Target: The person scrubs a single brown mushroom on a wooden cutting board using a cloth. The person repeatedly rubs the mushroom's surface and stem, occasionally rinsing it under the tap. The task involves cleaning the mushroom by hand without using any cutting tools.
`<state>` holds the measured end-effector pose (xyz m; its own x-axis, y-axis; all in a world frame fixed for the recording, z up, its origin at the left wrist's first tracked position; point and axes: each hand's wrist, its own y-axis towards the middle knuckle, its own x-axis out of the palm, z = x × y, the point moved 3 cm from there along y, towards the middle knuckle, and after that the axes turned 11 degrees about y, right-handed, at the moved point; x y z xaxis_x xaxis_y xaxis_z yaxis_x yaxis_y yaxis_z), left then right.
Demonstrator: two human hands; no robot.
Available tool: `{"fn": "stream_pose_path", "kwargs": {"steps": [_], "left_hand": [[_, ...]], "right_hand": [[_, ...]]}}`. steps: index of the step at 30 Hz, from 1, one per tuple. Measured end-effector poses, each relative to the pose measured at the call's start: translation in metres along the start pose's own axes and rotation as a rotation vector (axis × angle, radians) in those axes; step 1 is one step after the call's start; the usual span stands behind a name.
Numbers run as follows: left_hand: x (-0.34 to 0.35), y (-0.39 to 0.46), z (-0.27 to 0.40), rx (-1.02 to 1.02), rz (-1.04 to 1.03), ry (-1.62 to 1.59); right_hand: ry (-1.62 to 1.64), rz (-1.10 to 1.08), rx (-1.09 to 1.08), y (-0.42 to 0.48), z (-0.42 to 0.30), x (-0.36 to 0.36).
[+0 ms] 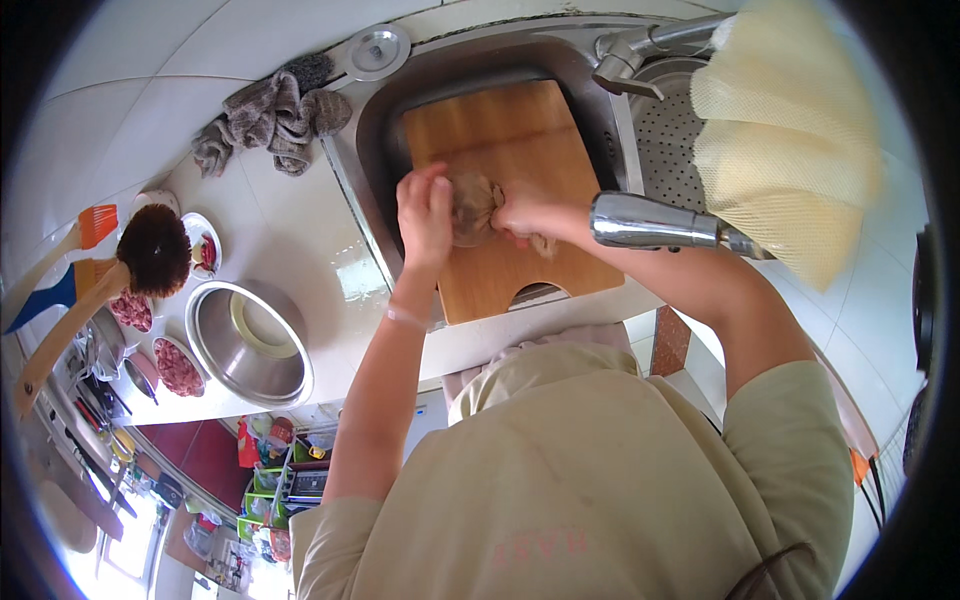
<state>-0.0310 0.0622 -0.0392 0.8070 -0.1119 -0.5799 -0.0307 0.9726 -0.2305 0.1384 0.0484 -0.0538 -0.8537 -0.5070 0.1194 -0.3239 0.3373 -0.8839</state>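
A wooden cutting board lies across the stainless steel sink. Over its middle is a small round tan bundle, a thin bag or cloth gathered at a neck. My right hand grips the gathered neck, and a loose tail hangs out below the fingers. Curled fingers of my left hand cup the bundle's left side. What the bundle contains cannot be made out.
Left on the counter stand a steel bowl, plates of raw meat and a dish of red peppers. Brushes hang in front. A faucet, sprayer head and yellow mesh cloth are at right; grey rags lie behind.
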Motion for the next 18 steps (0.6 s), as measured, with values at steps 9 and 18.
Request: {"fn": "stream_pose_path", "kwargs": {"steps": [9, 18], "left_hand": [[0.007, -0.06, 0.045, 0.378, -0.064, 0.276], [0.021, -0.043, 0.028, 0.188, 0.018, 0.274]], "right_hand": [[0.127, -0.316, 0.451, -0.034, 0.027, 0.017], [-0.597, 0.025, 0.035, -0.047, -0.028, 0.012]]}}
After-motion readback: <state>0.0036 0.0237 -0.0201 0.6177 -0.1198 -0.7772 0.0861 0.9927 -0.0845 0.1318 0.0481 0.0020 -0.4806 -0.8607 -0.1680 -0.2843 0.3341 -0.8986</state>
